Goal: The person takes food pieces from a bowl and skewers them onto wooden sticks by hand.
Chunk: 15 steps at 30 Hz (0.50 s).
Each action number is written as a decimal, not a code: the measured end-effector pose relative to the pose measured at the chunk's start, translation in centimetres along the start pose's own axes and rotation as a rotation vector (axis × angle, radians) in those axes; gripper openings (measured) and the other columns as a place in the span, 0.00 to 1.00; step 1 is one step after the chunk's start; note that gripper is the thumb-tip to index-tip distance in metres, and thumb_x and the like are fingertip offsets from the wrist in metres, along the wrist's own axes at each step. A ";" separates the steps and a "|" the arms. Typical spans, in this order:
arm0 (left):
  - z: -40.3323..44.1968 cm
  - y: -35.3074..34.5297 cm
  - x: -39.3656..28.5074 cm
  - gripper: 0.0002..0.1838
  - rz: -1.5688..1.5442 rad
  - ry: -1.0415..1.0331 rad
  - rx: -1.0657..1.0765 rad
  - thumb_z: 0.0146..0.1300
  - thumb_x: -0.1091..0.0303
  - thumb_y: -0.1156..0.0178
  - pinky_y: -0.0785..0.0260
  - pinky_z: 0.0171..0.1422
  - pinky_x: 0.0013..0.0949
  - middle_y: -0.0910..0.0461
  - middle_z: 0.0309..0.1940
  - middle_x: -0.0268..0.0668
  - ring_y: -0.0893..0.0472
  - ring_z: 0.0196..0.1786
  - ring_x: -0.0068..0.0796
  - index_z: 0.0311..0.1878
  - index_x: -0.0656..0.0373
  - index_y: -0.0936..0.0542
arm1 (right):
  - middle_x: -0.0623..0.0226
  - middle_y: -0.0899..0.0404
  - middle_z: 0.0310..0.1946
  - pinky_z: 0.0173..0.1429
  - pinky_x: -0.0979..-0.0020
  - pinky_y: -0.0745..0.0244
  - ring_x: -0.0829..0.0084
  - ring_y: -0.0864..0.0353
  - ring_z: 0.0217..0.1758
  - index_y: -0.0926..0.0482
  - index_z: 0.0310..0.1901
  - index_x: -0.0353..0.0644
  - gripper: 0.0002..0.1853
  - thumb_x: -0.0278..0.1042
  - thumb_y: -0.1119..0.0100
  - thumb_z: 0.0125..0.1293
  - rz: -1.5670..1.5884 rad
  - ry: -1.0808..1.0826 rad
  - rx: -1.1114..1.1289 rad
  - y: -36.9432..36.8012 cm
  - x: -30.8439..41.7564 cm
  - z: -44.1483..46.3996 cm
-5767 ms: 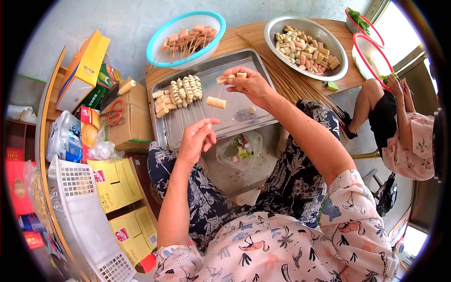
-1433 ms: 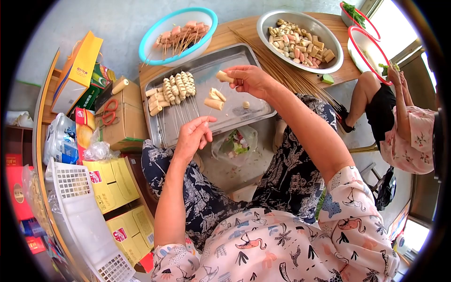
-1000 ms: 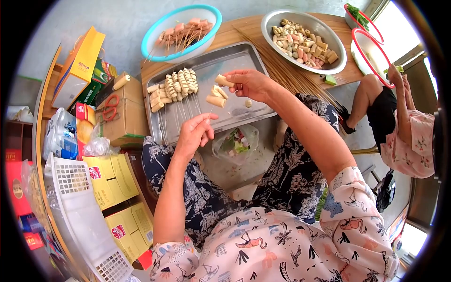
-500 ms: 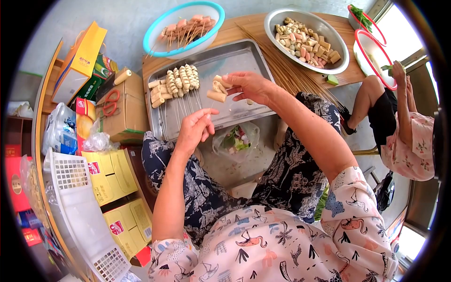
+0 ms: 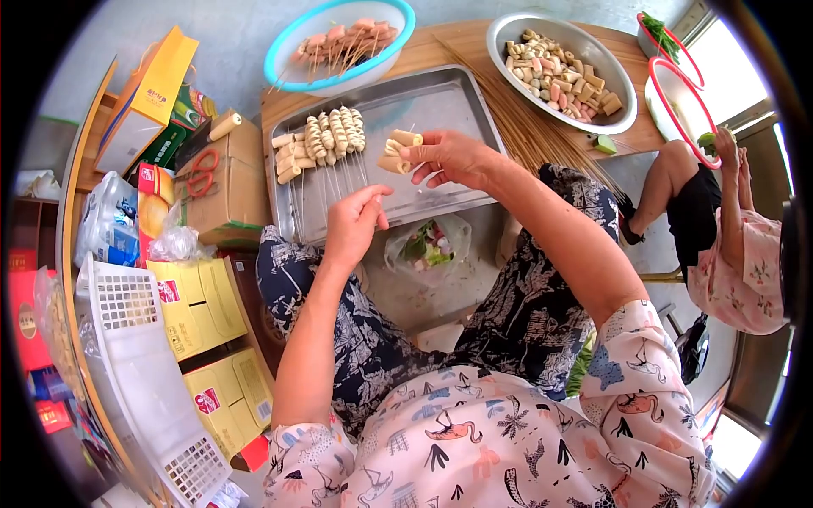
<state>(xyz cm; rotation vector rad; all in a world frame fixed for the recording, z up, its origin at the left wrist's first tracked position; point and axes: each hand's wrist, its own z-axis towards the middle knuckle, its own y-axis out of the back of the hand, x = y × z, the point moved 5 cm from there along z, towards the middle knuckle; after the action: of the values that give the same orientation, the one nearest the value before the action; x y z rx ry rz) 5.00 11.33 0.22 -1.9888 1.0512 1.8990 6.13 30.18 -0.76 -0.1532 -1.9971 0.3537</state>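
Observation:
My left hand (image 5: 356,222) is closed in a pinch below the pale pieces, over the tray's near edge; a thin skewer seems to run up from its fingertips, hard to make out. My right hand (image 5: 440,159) has its thumb and fingers against the cluster of pale tube-shaped pieces (image 5: 398,151), which hangs above the metal tray (image 5: 432,106). On the tray's left side lie finished skewers of folded pale pieces (image 5: 336,134), with more tube pieces (image 5: 290,157) left of them. The skewer's tip is hidden by the pieces and my right fingers.
A blue-rimmed bowl (image 5: 273,63) holds pink skewers, and a steel bowl (image 5: 628,106) holds mixed pieces. Bare sticks (image 5: 529,135) lie right of the tray. Another person (image 5: 737,271) sits at right, handling greens. Boxes (image 5: 199,309) and a white basket (image 5: 140,372) stand at left.
My right hand has brought the tube piece it was holding in against the other pieces, which now form one cluster. My left hand remains pinched beneath. The view has shifted slightly.

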 end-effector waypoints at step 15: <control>-0.3 -0.1 -0.9 0.13 0.231 -0.088 -0.078 0.67 0.68 0.51 0.33 0.31 0.26 0.24 0.17 0.32 0.27 0.22 0.18 0.48 0.61 0.20 | 0.66 0.21 0.41 0.39 0.72 0.23 0.74 0.19 0.39 0.26 0.50 0.39 0.21 0.46 0.40 0.64 0.128 -0.027 -0.054 0.2 -0.7 0.5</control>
<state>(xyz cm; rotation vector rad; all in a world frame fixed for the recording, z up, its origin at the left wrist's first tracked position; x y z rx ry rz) 5.36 11.56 1.03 -1.8732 1.2471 2.1534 5.99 30.07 -1.60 -0.3134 -2.0291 0.3855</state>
